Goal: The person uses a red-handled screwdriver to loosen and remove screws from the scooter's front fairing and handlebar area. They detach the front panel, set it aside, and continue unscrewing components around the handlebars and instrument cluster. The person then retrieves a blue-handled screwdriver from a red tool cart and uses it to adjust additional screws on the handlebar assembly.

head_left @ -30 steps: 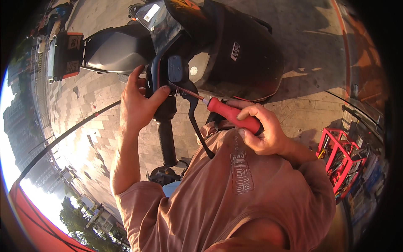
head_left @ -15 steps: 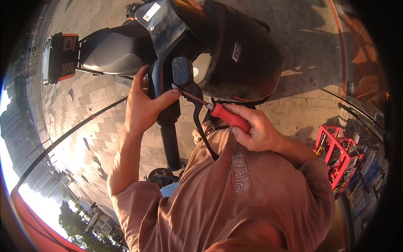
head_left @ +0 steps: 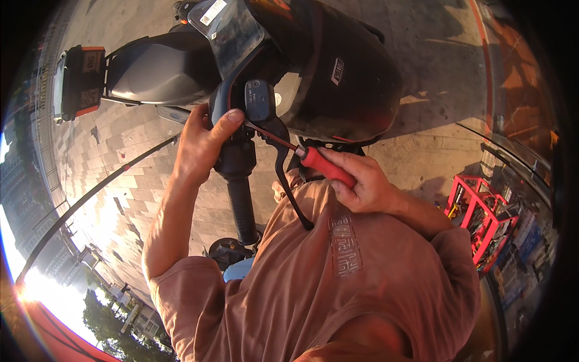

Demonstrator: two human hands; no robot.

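An open gap over the pale stone paving (head_left: 155, 181) is seen between the bare left hand's (head_left: 205, 145) forearm and the ribbed black handlebar grip (head_left: 242, 208). A narrow wedge is framed by the grip and the curved black lever (head_left: 284, 184), its lower end backed by the brown fabric T-shirt (head_left: 301, 277). Upper access is barred by the glossy black front panel (head_left: 356, 84). The way right of the lever is crossed by the red-handled metal-shafted screwdriver (head_left: 329, 168), gripped by the bare right hand (head_left: 365, 184). Farther right, free room is bounded by the red open-framed rack (head_left: 482, 234).
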